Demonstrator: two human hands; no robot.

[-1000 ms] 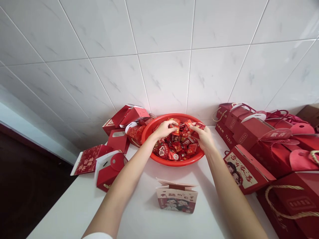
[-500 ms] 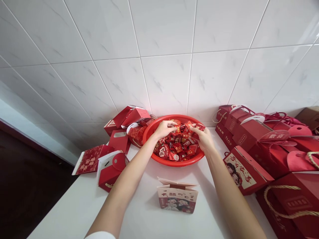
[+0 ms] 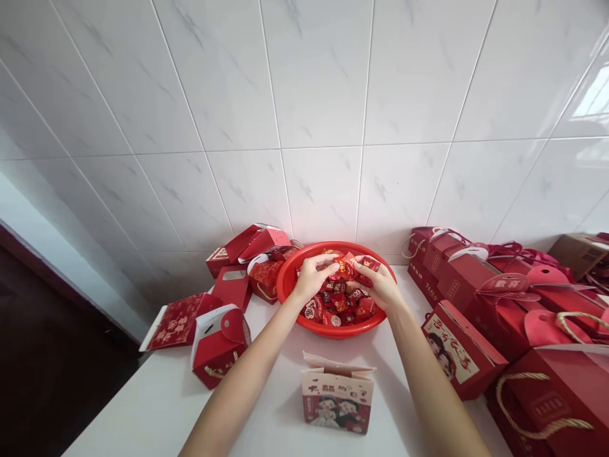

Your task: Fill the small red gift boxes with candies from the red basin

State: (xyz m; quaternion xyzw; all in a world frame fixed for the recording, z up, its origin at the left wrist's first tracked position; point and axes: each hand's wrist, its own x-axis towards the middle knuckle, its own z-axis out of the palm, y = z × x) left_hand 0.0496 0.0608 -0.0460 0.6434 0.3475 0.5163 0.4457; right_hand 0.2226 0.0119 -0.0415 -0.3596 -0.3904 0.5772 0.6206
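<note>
A red plastic basket [image 3: 290,308] holds many red-wrapped candies [image 3: 339,302]. Over its left side, my left hand [image 3: 314,277] is closed, its fingertips on a red candy packet. Opposite it, my right hand [image 3: 383,287] grips red candy packets [image 3: 367,265] between thumb and fingers. The two hands almost meet above the pile, and parts of the packets are hidden by my fingers. In front of the basket stands a small paper box [image 3: 337,403] with a printed couple, its top flaps open.
Red gift boxes [image 3: 221,343] lie at the left, some tipped over. Many more red boxes [image 3: 480,273] with rope handles are stacked at the right. A brown carton [image 3: 578,254] sits at the far right. The tiled wall [image 3: 323,184] rises behind the white table [image 3: 157,397].
My hands have come closer together over the basket, the left now at the red packet by the right hand's fingers. The view has tilted up, so everything sits lower.
</note>
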